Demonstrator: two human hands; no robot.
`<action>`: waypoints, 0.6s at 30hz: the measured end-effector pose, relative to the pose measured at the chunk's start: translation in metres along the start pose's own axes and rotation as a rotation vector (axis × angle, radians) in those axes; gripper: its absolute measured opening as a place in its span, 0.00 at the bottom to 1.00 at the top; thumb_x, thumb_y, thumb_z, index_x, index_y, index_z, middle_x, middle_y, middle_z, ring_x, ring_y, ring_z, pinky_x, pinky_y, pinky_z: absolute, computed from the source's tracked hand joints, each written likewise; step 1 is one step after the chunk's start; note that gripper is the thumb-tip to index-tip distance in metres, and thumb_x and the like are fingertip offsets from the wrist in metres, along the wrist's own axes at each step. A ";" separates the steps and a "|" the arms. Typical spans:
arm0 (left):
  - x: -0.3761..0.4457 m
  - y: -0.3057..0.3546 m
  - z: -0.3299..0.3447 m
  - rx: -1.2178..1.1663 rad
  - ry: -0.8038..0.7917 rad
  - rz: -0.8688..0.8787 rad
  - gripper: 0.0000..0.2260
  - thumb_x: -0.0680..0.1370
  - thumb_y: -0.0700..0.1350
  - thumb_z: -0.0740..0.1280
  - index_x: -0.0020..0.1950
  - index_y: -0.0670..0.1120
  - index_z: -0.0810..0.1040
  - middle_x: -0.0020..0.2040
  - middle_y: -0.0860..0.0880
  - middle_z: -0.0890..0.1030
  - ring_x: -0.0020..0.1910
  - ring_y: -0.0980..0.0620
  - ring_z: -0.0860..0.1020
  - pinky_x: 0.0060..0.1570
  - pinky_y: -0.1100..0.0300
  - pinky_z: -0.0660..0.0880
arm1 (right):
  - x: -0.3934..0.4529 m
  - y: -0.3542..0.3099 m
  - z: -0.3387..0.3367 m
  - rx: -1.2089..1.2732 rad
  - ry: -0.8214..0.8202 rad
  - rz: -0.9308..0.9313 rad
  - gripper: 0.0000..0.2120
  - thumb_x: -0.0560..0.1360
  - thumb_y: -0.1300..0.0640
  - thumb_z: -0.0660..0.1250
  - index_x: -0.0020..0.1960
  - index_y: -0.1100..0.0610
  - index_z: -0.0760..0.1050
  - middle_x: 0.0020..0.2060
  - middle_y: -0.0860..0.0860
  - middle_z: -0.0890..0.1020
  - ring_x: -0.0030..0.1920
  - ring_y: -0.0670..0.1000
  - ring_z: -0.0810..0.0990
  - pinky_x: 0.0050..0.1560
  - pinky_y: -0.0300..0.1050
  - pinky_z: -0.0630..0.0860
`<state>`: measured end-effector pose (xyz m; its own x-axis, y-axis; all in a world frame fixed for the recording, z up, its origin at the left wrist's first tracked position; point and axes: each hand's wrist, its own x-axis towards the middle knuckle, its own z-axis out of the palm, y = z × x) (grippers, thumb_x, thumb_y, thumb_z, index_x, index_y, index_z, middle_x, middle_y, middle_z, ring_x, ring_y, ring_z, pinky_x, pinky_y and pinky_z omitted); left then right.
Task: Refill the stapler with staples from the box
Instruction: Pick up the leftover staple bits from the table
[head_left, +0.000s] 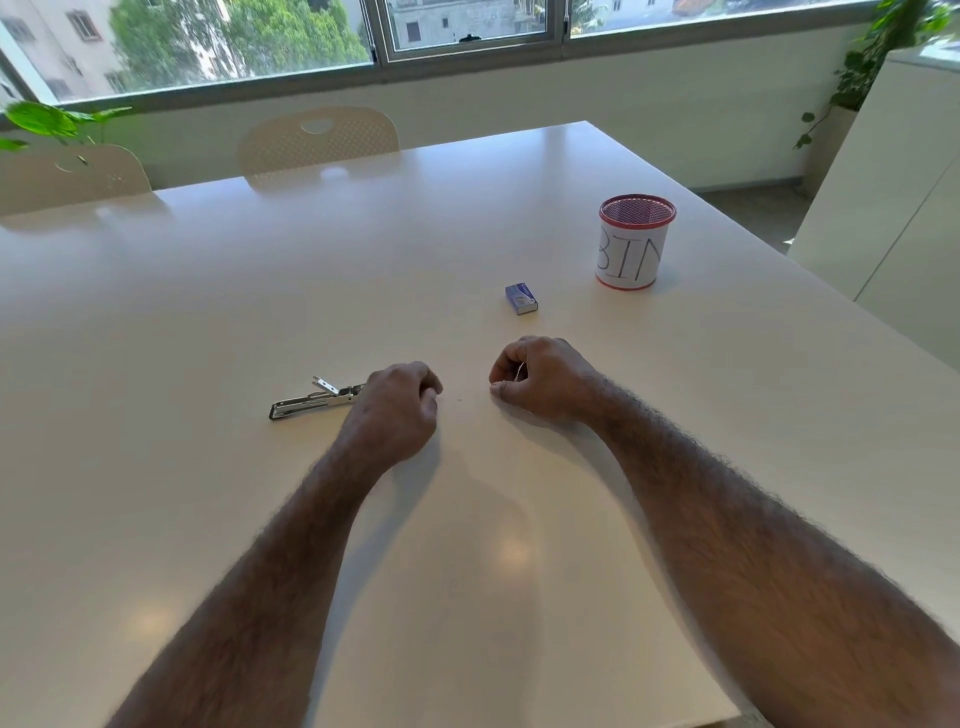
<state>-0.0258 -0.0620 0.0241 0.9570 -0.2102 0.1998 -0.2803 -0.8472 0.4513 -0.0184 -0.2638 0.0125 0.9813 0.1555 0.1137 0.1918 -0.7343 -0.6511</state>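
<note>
Two bare hands rest on a white table, the stapler at left of centre and the staple box above the right hand.

At the upper left of the frame a leafy plant hangs over two pale chairs pushed against the far edge of the table. Left of centre, the metal stapler lies flat on the tabletop, its top piece tilted up; its right end disappears under the left hand, whose fingers are curled inward, though whether they grip the stapler cannot be told. Just right of centre, the right hand rests on the table with fingers clenched around a thin pale strip, too small to identify. Above it, apart from both hands, sits the small blue staple box. In the upper right stands a red mesh cup with a paper label reading "BIN".
</note>
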 end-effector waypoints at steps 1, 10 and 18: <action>-0.002 -0.001 0.000 -0.038 0.004 0.003 0.07 0.75 0.41 0.65 0.49 0.46 0.82 0.45 0.49 0.84 0.42 0.52 0.77 0.46 0.63 0.69 | -0.001 -0.002 0.000 0.002 0.003 -0.008 0.03 0.71 0.53 0.73 0.39 0.47 0.79 0.39 0.42 0.79 0.38 0.39 0.75 0.36 0.32 0.67; -0.011 0.000 -0.004 -1.075 -0.180 -0.310 0.07 0.78 0.39 0.66 0.53 0.38 0.81 0.40 0.44 0.82 0.35 0.53 0.80 0.35 0.65 0.76 | -0.006 -0.036 0.025 0.142 0.091 -0.172 0.05 0.71 0.56 0.75 0.43 0.57 0.82 0.41 0.46 0.79 0.33 0.41 0.74 0.34 0.29 0.69; -0.009 -0.010 -0.001 -0.934 0.018 -0.383 0.02 0.74 0.35 0.71 0.43 0.41 0.82 0.39 0.43 0.83 0.37 0.52 0.82 0.41 0.65 0.80 | -0.002 -0.026 0.017 0.062 0.128 -0.073 0.03 0.73 0.55 0.73 0.46 0.54 0.83 0.43 0.47 0.82 0.38 0.42 0.78 0.40 0.30 0.70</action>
<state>-0.0321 -0.0507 0.0187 0.9957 0.0097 -0.0916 0.0921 -0.1328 0.9869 -0.0253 -0.2335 0.0168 0.9598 0.1185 0.2544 0.2650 -0.6815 -0.6821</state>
